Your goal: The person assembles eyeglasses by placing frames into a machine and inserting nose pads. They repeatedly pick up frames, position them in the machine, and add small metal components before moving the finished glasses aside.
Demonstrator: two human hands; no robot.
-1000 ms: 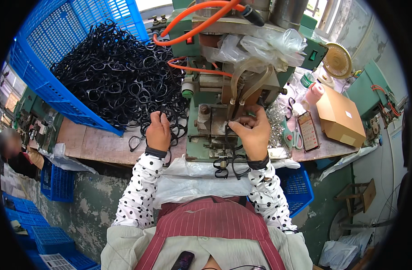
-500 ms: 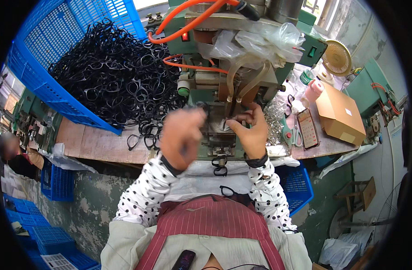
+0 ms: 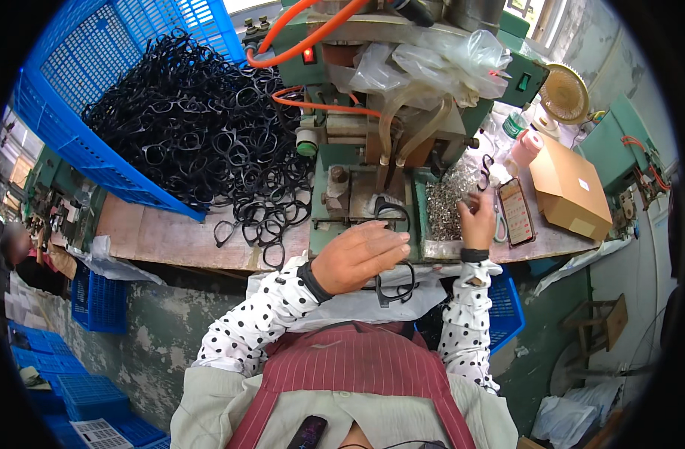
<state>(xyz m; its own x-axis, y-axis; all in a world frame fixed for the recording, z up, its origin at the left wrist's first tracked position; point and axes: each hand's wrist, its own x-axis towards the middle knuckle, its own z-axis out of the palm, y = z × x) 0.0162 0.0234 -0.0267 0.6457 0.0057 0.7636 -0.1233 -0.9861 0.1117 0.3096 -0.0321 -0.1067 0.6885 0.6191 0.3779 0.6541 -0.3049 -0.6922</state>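
Note:
My left hand [image 3: 361, 258] is closed around the middle of a black eyeglass frame [image 3: 395, 298], held upright in front of the machine's bench edge. One rim shows above the fingers and the other below them. The frame's upper rim overlaps the metal fixture [image 3: 361, 196] of the green machine [image 3: 321, 168]. My right hand [image 3: 477, 224] is over the right edge of a tray heaped with small shiny metal parts [image 3: 445, 206]. Its fingertips are drawn together, and whatever lies between them is too small to make out.
At left, a tipped blue crate [image 3: 96, 161] spills a big heap of black eyeglass frames [image 3: 200, 135] onto the wooden table [image 3: 170, 239]. Right of the tray lie a phone [image 3: 515, 213], scissors [image 3: 500, 224] and a cardboard box [image 3: 570, 187]. Orange hoses [image 3: 312, 30] cross above.
My left hand has come right from beside the heap to the front of the machine, now with an eyeglass frame. My right hand has left the fixture for the tray of metal parts.

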